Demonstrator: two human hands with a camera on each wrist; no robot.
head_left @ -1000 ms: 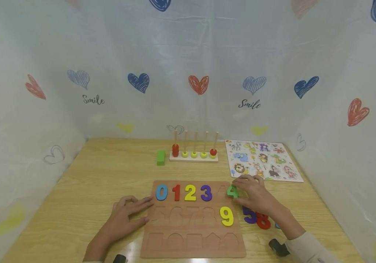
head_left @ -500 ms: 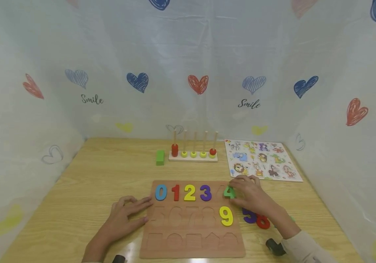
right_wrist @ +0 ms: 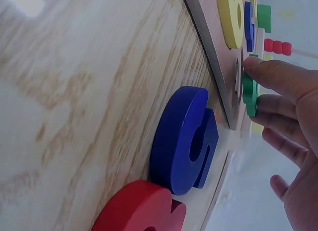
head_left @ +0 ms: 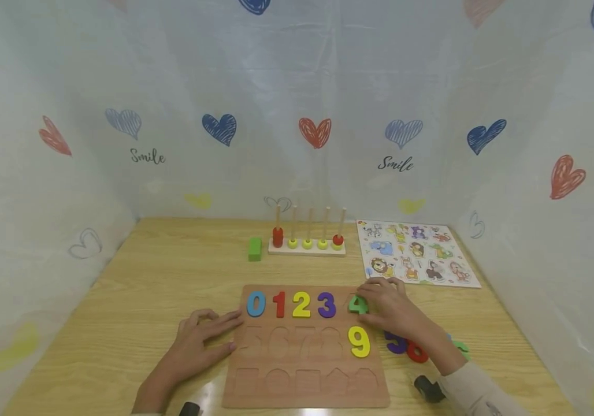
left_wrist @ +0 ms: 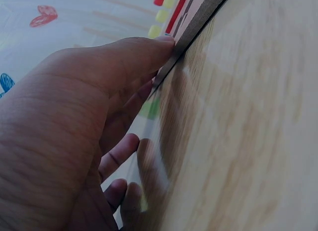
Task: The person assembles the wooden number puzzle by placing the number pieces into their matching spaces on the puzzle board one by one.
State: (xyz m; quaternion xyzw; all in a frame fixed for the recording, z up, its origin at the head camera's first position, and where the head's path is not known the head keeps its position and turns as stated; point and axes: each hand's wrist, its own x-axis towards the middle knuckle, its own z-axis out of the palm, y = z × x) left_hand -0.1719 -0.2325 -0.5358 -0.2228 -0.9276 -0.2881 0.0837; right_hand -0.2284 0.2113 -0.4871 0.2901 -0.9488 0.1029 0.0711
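My right hand (head_left: 392, 303) pinches a green number 4 (head_left: 357, 304) between thumb and fingers, over the top right recess of the wooden number board (head_left: 307, 398). In the right wrist view the green 4 (right_wrist: 250, 92) stands at a slant close over the board's surface. Along the board's top row sit a blue 0 (head_left: 256, 304), a red 1, a yellow 2 and a purple 3 (head_left: 326, 305). A yellow 9 (head_left: 359, 342) lies at the right of the middle row. My left hand (head_left: 200, 341) touches the board's left edge with fingers extended; its fingertips rest right at the rim.
Right of the board lie a purple 5 (right_wrist: 179, 141), a red 8 (right_wrist: 139, 211) and further pieces partly behind my right forearm. Behind the board stand a green block (head_left: 255, 249), a bead-peg abacus (head_left: 307, 247) and an animal puzzle board (head_left: 416, 254).
My right hand has moved left with the green 4, from the board's right edge to over the top right recess. My left hand has stayed at the board's left edge.
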